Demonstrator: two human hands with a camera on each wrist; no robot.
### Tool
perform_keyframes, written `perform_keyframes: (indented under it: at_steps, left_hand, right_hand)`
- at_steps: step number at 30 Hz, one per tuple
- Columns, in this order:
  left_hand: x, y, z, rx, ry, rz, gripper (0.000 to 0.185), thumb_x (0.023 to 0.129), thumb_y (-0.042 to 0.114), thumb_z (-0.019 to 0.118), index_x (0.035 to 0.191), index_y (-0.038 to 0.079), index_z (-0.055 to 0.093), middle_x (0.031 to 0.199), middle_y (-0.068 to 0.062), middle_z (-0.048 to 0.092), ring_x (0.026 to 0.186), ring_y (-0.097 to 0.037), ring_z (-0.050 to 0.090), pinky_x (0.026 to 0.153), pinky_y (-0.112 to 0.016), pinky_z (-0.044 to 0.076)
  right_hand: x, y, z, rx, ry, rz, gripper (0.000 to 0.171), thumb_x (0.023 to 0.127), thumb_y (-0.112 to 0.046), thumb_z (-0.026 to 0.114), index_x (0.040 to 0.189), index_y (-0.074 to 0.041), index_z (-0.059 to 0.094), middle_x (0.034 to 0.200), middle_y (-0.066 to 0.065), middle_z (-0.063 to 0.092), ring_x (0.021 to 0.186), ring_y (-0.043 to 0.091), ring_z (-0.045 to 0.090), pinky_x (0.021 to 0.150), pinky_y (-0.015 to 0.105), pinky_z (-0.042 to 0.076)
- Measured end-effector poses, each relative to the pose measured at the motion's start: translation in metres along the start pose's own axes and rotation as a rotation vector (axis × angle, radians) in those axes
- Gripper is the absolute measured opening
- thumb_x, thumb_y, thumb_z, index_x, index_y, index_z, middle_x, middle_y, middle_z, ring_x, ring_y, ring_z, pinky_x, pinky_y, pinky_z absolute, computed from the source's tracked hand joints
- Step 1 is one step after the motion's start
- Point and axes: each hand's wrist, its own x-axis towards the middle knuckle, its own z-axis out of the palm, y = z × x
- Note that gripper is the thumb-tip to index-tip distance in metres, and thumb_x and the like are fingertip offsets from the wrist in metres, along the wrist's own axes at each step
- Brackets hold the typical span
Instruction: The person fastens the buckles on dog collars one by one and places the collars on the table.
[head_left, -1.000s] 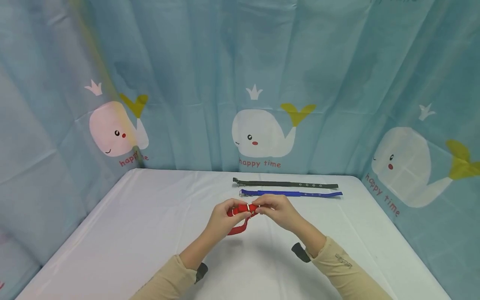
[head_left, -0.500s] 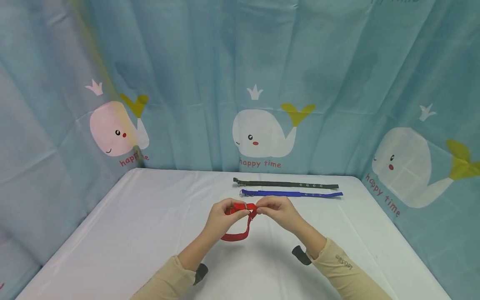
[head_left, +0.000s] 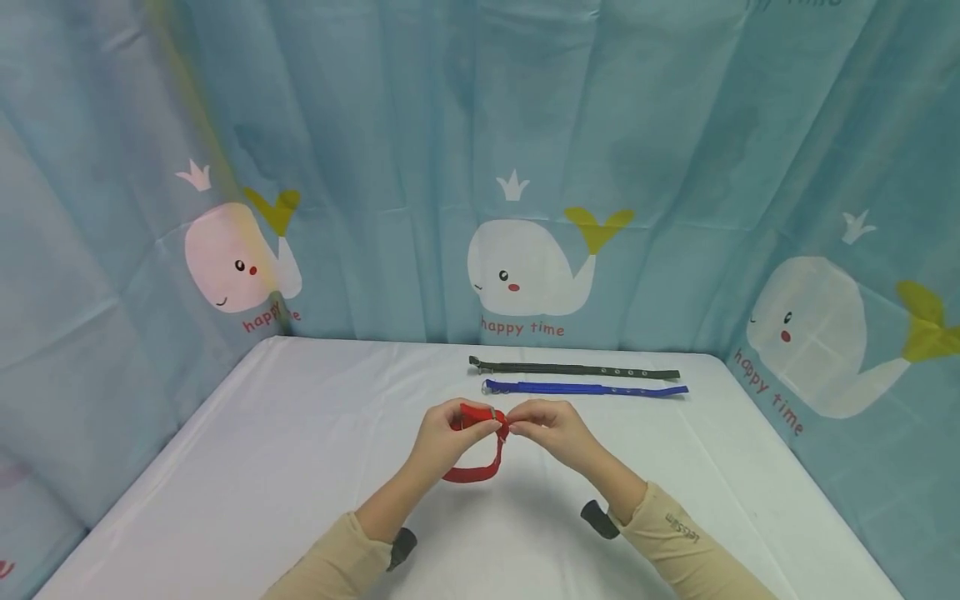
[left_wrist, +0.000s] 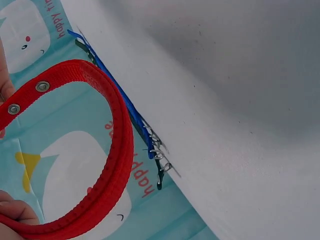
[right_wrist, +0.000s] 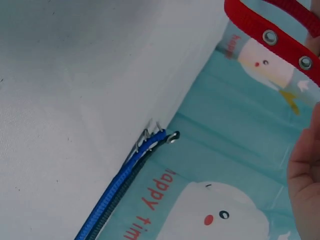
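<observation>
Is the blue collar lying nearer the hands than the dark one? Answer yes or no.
Yes: the blue collar lies on the table just in front of the dark collar.

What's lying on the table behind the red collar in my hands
Behind the red collar, a blue collar and a dark collar lie flat, side by side. Both hands cover the red collar's buckle.

Red collar [head_left: 480, 446], woven nylon webbing with metal eyelets along one end and a metal buckle at the top. Bent into a closed loop, held up off the worktop at centre of the head frame, lower middle. Buckle end sits at the top of the loop; the rest hangs down in a curve toward lower left. In the left wrist view the loop [left_wrist: 107, 165] fills the left half, two eyelets visible at upper left.
</observation>
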Motion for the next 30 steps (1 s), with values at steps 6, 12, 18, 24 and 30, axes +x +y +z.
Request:
perform_keyframes:
  at_steps: [6,12,18,24,30]
  left_hand:
    - [-0.001,0.001,0.004,0.002,-0.023,0.041,0.024,0.085,0.019,0.076,0.101,0.002,0.07,0.089,-0.007,0.071,0.082,-0.02,0.063,0.074,-0.034,0.051]
    - [-0.003,0.001,0.001,0.071,0.007,0.033,0.025,0.084,0.021,0.076,0.101,0.003,0.071,0.09,-0.006,0.071,0.084,-0.02,0.063,0.074,-0.036,0.051]
    - [-0.003,0.0,0.001,0.145,-0.004,0.002,0.023,0.083,0.023,0.078,0.097,0.006,0.073,0.085,-0.002,0.071,0.081,-0.018,0.062,0.071,-0.034,0.049]
    - [-0.001,0.0,0.007,0.205,-0.042,0.04,0.021,0.082,0.026,0.08,0.091,0.008,0.074,0.076,0.002,0.07,0.073,-0.013,0.06,0.066,-0.032,0.047]
    - [-0.002,0.002,0.01,0.263,-0.063,0.047,0.022,0.083,0.029,0.079,0.091,0.008,0.075,0.075,0.004,0.069,0.07,-0.013,0.059,0.061,-0.027,0.047]
  right_hand:
    - [0.001,0.0,0.007,0.009,-0.028,-0.037,0.013,0.091,-0.001,0.064,0.1,0.006,0.07,0.095,0.016,0.071,0.09,0.015,0.065,0.078,0.03,0.055]
    - [-0.001,-0.002,-0.001,-0.023,0.07,0.055,0.013,0.091,-0.003,0.065,0.1,0.005,0.07,0.096,0.014,0.069,0.086,0.015,0.064,0.078,0.025,0.054]
    - [0.006,-0.015,-0.003,-0.109,0.126,-0.052,0.016,0.088,-0.002,0.068,0.103,0.0,0.072,0.085,0.003,0.061,0.075,0.011,0.053,0.064,0.023,0.047]
    - [0.017,-0.032,0.002,-0.126,0.054,-0.123,0.023,0.085,-0.003,0.071,0.108,0.0,0.071,0.082,0.0,0.051,0.074,0.022,0.045,0.063,0.026,0.038]
    - [0.021,-0.038,0.001,-0.145,-0.03,-0.09,0.017,0.086,-0.006,0.071,0.103,-0.002,0.072,0.085,0.007,0.054,0.078,0.023,0.047,0.067,0.029,0.04]
